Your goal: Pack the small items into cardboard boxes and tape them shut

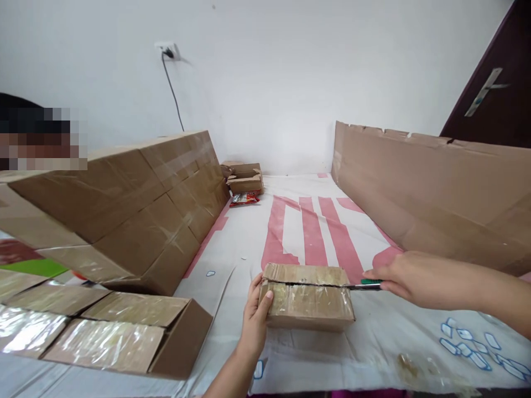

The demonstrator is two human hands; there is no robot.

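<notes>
A small taped cardboard box (309, 304) lies on the cloth-covered table in front of me, with a dark slit running along its top seam. My left hand (256, 312) grips the box's left end, thumb on top and fingers around the far side. My right hand (409, 276) is closed round a green-handled knife (365, 287). The thin blade points left and meets the right end of the seam. Part of the handle is hidden by my fingers.
Stacked taped boxes (166, 221) form a wall on the left, with more boxes (120, 337) before them. A cardboard panel (423, 188) stands right. An open carton (245, 178) and red packet (244, 199) sit at the back. Blue-edged labels (464, 348) lie right. Another person's head shows left.
</notes>
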